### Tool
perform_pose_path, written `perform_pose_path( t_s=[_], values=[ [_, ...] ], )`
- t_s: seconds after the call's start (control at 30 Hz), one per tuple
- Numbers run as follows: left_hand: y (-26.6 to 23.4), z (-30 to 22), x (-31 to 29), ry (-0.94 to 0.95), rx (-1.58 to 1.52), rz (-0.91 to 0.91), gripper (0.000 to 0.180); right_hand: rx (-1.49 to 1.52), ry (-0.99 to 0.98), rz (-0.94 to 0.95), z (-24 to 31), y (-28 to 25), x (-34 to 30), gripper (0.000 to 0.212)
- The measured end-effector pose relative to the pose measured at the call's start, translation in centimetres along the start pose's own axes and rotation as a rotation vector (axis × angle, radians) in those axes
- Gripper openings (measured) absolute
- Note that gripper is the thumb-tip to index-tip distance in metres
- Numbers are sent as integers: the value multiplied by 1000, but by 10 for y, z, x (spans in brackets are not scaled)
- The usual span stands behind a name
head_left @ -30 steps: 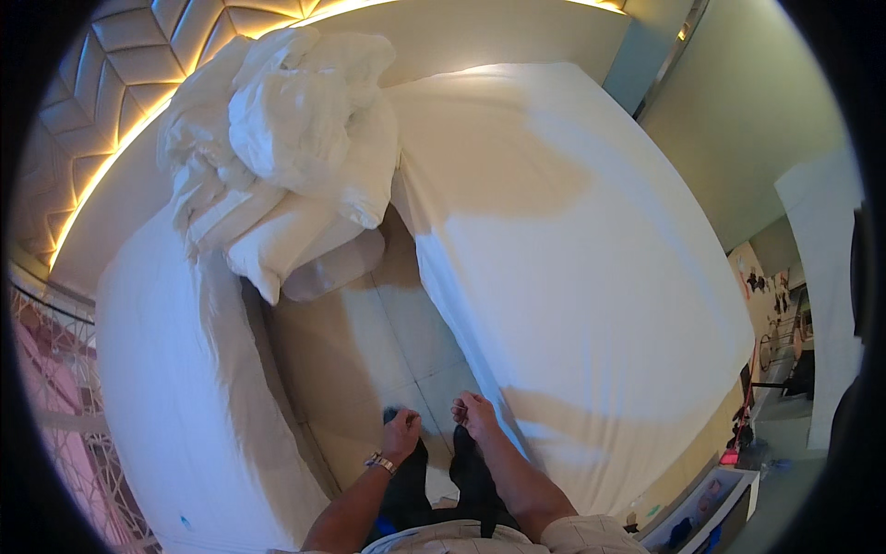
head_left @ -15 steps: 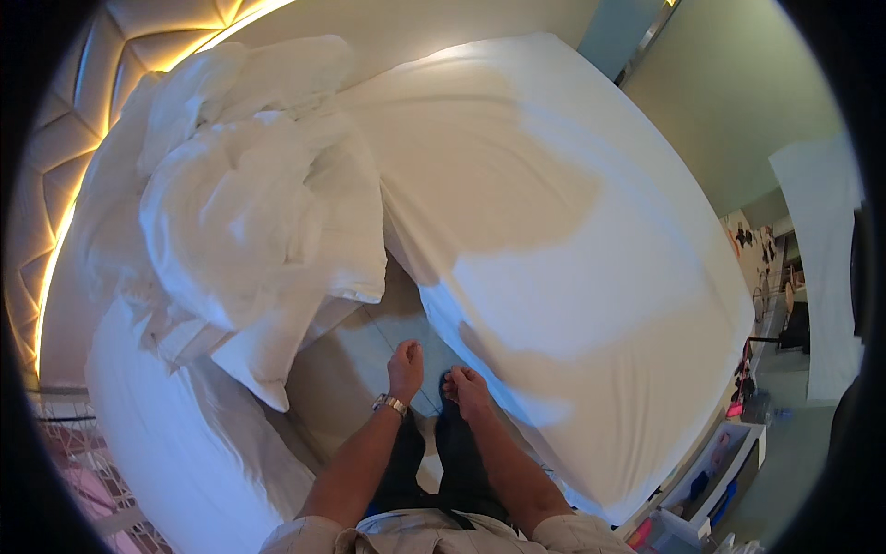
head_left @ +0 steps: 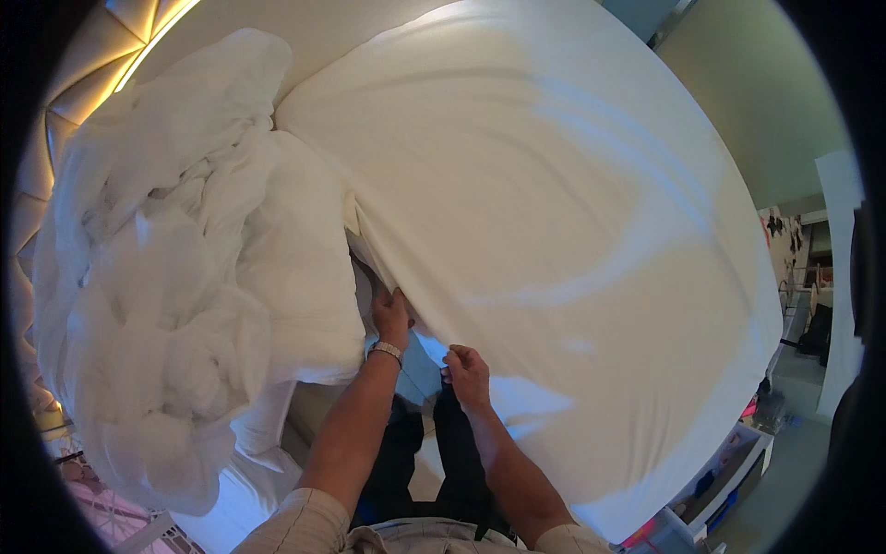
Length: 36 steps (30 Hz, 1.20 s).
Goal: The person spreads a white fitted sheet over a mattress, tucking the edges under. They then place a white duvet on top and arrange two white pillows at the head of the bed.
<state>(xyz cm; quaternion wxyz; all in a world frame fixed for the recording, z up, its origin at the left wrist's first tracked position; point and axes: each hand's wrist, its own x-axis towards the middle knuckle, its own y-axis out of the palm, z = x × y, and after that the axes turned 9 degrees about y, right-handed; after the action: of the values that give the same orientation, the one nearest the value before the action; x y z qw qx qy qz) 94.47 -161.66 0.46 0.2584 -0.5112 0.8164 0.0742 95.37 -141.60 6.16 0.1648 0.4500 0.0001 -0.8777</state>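
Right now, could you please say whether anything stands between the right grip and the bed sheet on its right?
Nothing visible stands between the right grip and the bed sheet; actual contact is unclear.

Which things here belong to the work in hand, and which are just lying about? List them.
Work in hand:
- left hand
- right hand
- white sheet beside them
- heaped white bedding

Just about:
- padded wall panel
- glowing light strip

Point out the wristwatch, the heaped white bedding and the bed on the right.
Wristwatch (head_left: 387, 351), head view: on its band.
Heaped white bedding (head_left: 203, 286), head view: middle of the pile.
Bed on the right (head_left: 563, 245), head view: middle of its white top.
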Motion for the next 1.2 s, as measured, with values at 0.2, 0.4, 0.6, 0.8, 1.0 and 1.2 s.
perform_pose_path(
  t_s=[0.2, 0.4, 0.6, 0.8, 1.0, 1.2],
  values=[
    [-26, 27, 17, -67, -41, 8, 25, -192, -222, -86, -14, 18, 39, 24],
    [-45, 64, -1, -3, -150, -59, 24, -508, -501, -249, 17, 65, 47, 24],
    [-24, 34, 8, 155, 22, 161, 28, -285, -385, -304, 4, 58, 74, 24],
    [-46, 31, 1, -4, 59, 22, 25, -520, -479, -286, 7, 65, 66, 29],
    [-110, 100, -5, -1, -21, 75, 29, -810, -615, -73, -7, 122, 58, 52],
    [-129, 108, -12, -28, 9, 171, 31, -929, -482, 148, -31, 142, 74, 60]
  ],
)
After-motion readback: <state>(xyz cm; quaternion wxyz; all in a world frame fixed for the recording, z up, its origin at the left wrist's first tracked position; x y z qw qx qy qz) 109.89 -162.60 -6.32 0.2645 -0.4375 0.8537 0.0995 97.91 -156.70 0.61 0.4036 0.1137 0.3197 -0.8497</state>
